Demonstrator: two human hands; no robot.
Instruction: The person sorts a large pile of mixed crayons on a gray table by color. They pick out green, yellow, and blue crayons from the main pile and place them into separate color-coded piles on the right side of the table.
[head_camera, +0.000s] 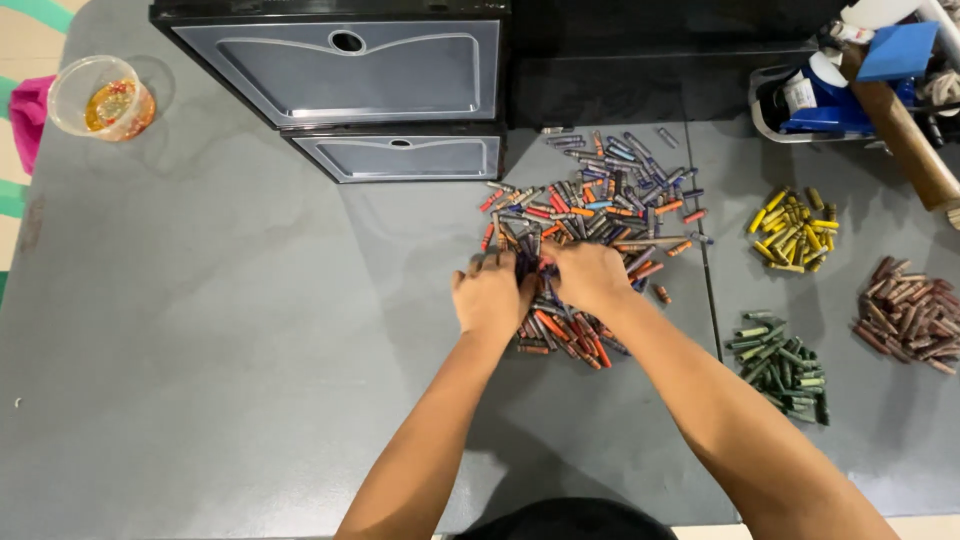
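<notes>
On the grey counter (250, 330), three small sorted heaps sit off to the right: yellow crayons (793, 230), green crayons (780, 362), brown crayons (908, 312). The big mixed crayon pile (600, 215) is mostly untouched, so I'd say plenty is left. Left hand (490, 295) and right hand (590, 275) are dug into its near edge, fingers curled among crayons; can't tell what they're gripping.

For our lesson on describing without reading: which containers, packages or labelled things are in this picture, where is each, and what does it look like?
Clear round plastic cup, top left of the table: orange-red contents.
Two dark drawer units, top centre: grey fronts, round holes.
Basket, top right: blue and white items, one with a small white label.
No signs or screens.
</notes>
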